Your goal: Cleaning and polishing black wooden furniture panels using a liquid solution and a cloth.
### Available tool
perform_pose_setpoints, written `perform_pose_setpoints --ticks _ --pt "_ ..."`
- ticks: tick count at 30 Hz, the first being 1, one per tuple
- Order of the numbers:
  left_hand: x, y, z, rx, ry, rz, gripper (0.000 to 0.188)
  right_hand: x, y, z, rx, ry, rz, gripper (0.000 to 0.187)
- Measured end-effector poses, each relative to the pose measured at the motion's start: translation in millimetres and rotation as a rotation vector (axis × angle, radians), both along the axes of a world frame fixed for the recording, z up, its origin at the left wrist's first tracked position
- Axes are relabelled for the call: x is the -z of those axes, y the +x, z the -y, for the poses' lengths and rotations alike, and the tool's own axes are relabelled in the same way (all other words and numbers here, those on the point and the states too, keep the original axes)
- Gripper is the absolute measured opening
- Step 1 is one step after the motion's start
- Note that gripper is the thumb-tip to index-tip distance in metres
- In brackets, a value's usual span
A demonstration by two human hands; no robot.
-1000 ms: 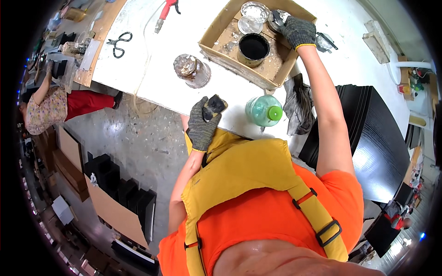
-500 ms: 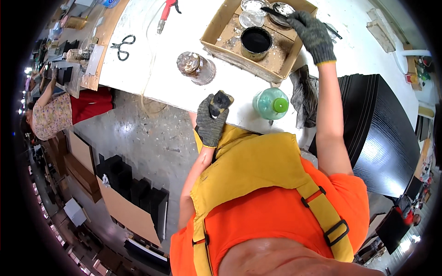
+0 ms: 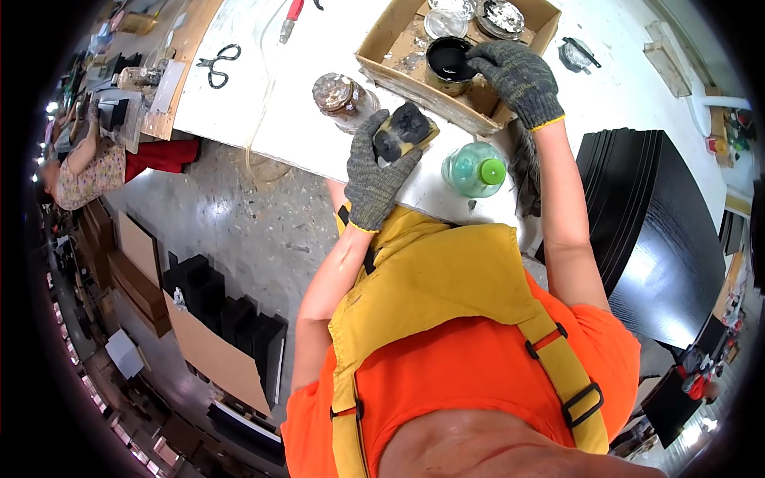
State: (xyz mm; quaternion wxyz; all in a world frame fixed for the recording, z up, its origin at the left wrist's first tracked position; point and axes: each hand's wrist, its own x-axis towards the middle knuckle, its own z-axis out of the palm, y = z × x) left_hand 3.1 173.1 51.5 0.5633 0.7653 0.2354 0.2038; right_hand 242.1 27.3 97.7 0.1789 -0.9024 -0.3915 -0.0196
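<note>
My left hand (image 3: 373, 179), in a grey knitted glove, is closed around a yellow sponge (image 3: 431, 131) whose upper face is stained black. In the matching glove, my right hand (image 3: 518, 80) reaches over the cardboard box (image 3: 426, 99), fingers closed at the rim of an open can of black liquid (image 3: 449, 60). The thin black tool seen in that hand earlier is hidden now, by the fingers or against the dark liquid. Below the box stands a green-capped clear bottle (image 3: 476, 170). Left of the box is a paint-spattered jar (image 3: 344, 101).
Paint-caked lids (image 3: 500, 17) lie inside the box. Black-handled scissors (image 3: 218, 65) and a red air gun (image 3: 292, 20) are on the white table at left. A dark rag (image 3: 527, 175) and stacked black panels (image 3: 637, 215) stand right. Another person (image 3: 92, 171) works at far left.
My right hand has come down and left from the lids to the can, and the black tool is out of sight. My left hand has risen rightward, turning the sponge's blackened face up.
</note>
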Motion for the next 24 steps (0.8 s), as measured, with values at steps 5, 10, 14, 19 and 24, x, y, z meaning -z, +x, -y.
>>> perform_pose_setpoints --ticks 5,10,14,19,24 --pt "-8.8 15.3 -1.9 0.017 0.153 -0.005 0.068 2.2 -1.5 -4.6 0.061 -0.070 0.153 0.029" --pt "-13.2 28.7 -5.5 0.033 0.250 -0.043 0.067 9.3 -0.2 0.3 0.028 0.027 -0.065 0.031" --pt "-14.7 40.2 -7.8 0.061 0.347 -0.018 0.068 16.5 -3.6 8.4 0.049 -0.017 0.096 0.035" --pt "-16.7 54.9 -17.0 0.076 0.353 0.010 0.069 19.3 -20.0 25.0 0.129 0.168 -0.002 0.032" --pt "-12.9 70.2 -19.7 0.077 0.372 0.005 0.065 14.5 -34.1 33.6 0.247 0.080 -0.013 0.032"
